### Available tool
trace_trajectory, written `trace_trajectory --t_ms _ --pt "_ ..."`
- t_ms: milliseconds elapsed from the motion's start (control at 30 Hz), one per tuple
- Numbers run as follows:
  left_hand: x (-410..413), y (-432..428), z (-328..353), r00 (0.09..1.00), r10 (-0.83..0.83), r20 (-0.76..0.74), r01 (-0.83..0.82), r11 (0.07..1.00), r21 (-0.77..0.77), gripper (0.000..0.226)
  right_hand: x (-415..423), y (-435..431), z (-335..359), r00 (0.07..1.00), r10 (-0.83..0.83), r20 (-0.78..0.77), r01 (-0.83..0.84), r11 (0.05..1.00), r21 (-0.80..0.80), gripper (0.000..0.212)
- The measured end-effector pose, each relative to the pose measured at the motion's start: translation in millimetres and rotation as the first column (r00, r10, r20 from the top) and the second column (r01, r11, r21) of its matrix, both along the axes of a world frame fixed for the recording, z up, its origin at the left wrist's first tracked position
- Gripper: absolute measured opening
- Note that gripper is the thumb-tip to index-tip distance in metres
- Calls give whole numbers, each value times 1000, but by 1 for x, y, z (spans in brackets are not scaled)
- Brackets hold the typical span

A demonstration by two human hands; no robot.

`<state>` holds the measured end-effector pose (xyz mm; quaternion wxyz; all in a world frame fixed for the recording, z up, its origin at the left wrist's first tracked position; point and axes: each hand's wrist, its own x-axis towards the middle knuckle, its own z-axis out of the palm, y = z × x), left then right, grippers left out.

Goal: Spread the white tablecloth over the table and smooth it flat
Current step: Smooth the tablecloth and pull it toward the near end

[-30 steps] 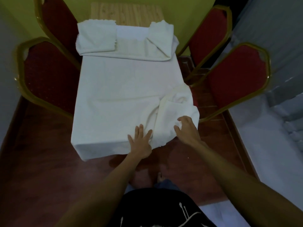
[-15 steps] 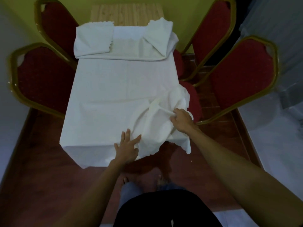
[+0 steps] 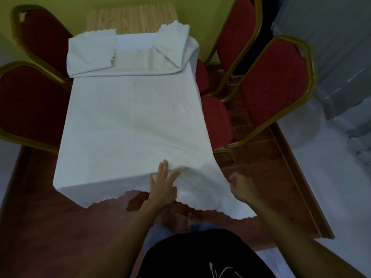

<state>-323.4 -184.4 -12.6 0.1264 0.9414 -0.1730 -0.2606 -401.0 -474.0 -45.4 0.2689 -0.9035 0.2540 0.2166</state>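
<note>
The white tablecloth (image 3: pixel 128 117) covers the table, whose bare wooden top (image 3: pixel 132 19) shows only at the far end. Both far corners of the cloth lie folded back on top. The near right corner hangs unfolded off the table's front right corner, its scalloped hem low over the floor. My left hand (image 3: pixel 163 185) lies flat, fingers spread, on the cloth at the front edge. My right hand (image 3: pixel 242 186) is curled at the cloth's right edge; the grip itself is hidden by the knuckles.
Two red chairs with gold frames stand on the right (image 3: pixel 275 85) and two on the left (image 3: pixel 26 105), close against the table. The yellow wall (image 3: pixel 200 15) is behind the far end. My bare feet (image 3: pixel 190 217) stand on the red-brown floor.
The bunched fold at the near right has been pulled open and drawn toward me and to the right; it now hangs over the edge. My left hand stayed pressed at the front edge.
</note>
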Motion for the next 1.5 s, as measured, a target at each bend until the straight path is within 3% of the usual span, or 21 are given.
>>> trace_trajectory --t_ms 167,333,433,533,633,733,800,933,1100,1333,1500 --pt "-6 6 3 999 -39 26 37 997 71 59 63 42 25 975 11 220 -31 996 87 39" --pt "-11 10 6 1000 -31 -3 31 994 105 47 83 64 15 993 -53 102 37 988 151 50" --pt "-10 16 11 1000 -29 7 28 992 120 35 80 56 16 997 19 75 -18 1000 -15 32" --pt "-9 22 17 999 -44 -14 46 989 142 31 78 51 29 960 192 201 -119 938 -326 30" --pt "-1 24 24 997 -20 -77 28 995 97 40 81 72 36 916 335 221 -210 869 -448 52" --pt "15 28 27 996 81 -23 -80 997 22 56 85 104 36 846 512 153 -448 836 -318 89" --pt "24 43 22 985 173 14 -173 984 38 68 87 126 30 795 599 93 -570 791 -220 100" --pt "17 83 2 979 205 -20 -200 969 148 91 79 170 19 683 729 50 -701 673 -234 112" --pt "8 79 -1 972 226 -60 -219 970 104 96 73 210 13 658 750 67 -719 652 -241 111" --pt "3 70 4 981 172 -93 -158 978 139 97 73 174 10 600 799 40 -749 579 -322 110" --pt "6 72 6 981 126 -150 -103 983 152 100 75 182 17 651 759 5 -735 632 -248 108"
